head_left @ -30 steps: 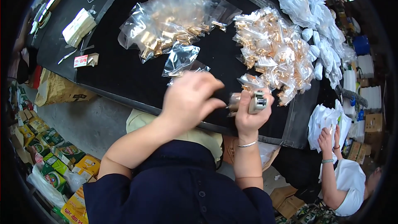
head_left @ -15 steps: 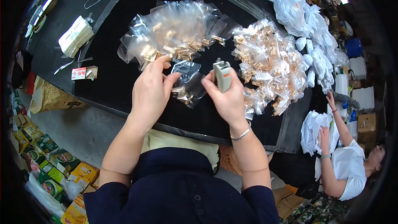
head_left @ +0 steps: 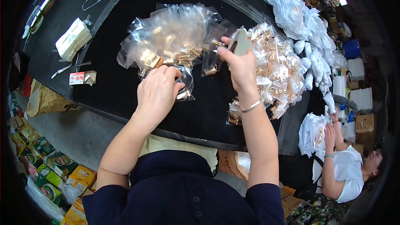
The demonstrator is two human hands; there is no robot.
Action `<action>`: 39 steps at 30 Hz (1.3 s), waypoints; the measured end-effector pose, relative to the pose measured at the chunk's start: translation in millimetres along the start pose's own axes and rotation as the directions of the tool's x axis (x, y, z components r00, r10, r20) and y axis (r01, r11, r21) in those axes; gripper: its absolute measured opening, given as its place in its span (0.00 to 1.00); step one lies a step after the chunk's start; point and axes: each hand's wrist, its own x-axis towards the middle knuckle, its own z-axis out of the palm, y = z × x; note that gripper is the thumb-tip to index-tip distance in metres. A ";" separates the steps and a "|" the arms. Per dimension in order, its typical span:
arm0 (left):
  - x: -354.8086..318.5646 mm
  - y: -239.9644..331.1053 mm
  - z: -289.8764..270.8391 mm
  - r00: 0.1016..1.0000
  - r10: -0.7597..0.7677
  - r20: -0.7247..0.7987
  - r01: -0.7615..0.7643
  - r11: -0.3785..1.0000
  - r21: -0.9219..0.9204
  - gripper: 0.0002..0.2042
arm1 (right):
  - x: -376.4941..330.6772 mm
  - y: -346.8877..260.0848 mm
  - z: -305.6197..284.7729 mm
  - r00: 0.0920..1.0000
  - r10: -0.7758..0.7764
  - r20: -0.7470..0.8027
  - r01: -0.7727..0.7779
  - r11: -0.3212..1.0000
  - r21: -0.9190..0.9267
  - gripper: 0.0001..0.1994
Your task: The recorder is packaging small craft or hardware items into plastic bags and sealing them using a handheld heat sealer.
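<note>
My right hand (head_left: 239, 64) is wrapped round a small pale grey stapler (head_left: 241, 43). It is at the left edge of a heap of folded clear packets of gold-coloured metal pieces (head_left: 281, 68). Just left of its fingertips lies an unfolded clear bag (head_left: 211, 58) with gold pieces inside. My left hand (head_left: 158, 91) has its fingers curled over a small clear bag (head_left: 187, 85) of similar pieces, thumb and forefinger at its edge. That bag lies at the near side of a fanned pile of open clear bags (head_left: 171, 31), gold pieces in their near ends.
On the black table (head_left: 200, 118) at left lie a bundle of pale strips (head_left: 73, 38) and a small red-and-white box (head_left: 82, 78). White plastic bags (head_left: 291, 10) pile up along the far right. A co-worker (head_left: 346, 171) handles a white bag (head_left: 312, 131) at the right. Cartons (head_left: 48, 158) stand on the floor, lower left.
My right hand has moved right and away from me with the stapler. My left hand has come down onto another bag beside the pile. A packet now lies beside my right wrist.
</note>
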 end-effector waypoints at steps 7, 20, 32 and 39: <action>-0.9 -0.4 6.0 0.985 0.085 -0.153 -0.122 0.960 -0.253 0.07 | 16.3 4.8 5.7 0.998 0.058 0.016 -0.060 0.985 0.159 0.15; -20.6 10.2 -26.8 0.944 0.290 0.155 -0.098 0.699 -0.709 0.09 | -96.1 -12.8 -23.7 0.964 -0.264 -0.039 0.258 0.958 -0.126 0.10; -24.9 47.5 25.2 0.997 0.039 0.064 0.028 0.592 -0.805 0.05 | -118.3 12.9 -18.6 0.996 -0.076 -0.035 0.082 0.976 0.203 0.10; -30.3 42.4 36.2 0.999 -0.035 -0.022 0.006 0.652 -0.758 0.11 | -59.8 -20.6 -34.3 0.974 -0.209 -0.082 0.196 0.970 -0.143 0.15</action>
